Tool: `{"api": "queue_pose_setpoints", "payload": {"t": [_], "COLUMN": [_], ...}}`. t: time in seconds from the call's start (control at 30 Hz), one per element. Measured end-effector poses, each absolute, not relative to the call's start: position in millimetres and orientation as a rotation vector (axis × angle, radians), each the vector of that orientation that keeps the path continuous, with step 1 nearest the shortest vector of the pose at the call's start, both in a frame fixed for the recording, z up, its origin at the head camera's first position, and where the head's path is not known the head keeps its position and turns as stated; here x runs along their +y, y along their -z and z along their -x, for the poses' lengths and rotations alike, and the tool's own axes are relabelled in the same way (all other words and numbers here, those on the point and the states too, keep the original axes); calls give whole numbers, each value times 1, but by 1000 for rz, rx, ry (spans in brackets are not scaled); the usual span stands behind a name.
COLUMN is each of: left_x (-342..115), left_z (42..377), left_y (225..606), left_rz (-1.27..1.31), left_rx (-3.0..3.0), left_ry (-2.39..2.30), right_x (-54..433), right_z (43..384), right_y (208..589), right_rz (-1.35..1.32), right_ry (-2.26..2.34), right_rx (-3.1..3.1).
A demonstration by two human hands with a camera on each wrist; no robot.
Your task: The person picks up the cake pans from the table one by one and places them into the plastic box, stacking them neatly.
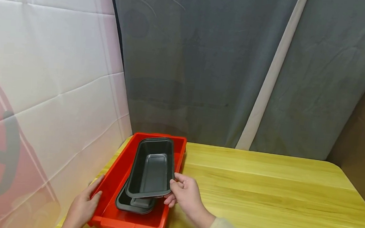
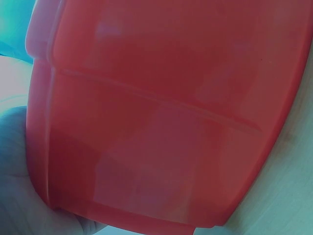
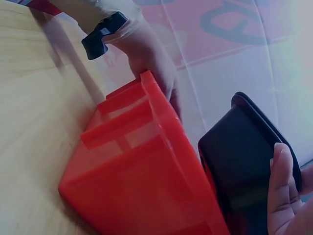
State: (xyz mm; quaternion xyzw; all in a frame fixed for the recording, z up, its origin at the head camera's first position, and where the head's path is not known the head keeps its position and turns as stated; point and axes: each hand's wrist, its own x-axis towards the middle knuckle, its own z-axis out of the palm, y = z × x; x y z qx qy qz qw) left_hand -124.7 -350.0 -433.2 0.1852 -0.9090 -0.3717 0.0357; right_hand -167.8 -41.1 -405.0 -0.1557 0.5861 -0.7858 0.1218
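A red plastic bin stands lengthwise on the table. My left hand grips its near left rim, thumb on the inner side. Between thumb and fingers of my right hand is the near right corner of a dark loaf pan, pinched by its rim. In the right wrist view this loaf pan is tilted and raised above the bin's edge, the fingers against its outer wall. Under it, a second dark loaf pan lies in the bin, mostly hidden by the upper one.
The yellow wood-grain table extends to the right of the bin. A white printed cloth wall rises close on the left. Behind the table hangs a grey curtain, and a brown panel borders the right side.
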Motion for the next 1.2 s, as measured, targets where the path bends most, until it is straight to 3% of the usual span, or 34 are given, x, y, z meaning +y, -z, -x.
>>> {"api": "queue_pose_setpoints", "payload": {"t": [1.2], "left_x": [-349], "left_z": [124], "left_y": [432], "left_rz": [-570], "left_rx": [-2792], "left_ry": [1144], "right_x": [-81], "right_z": [164], "right_y": [426], "right_rz": [289], "right_ry": [2352], "right_rx": [1678]}}
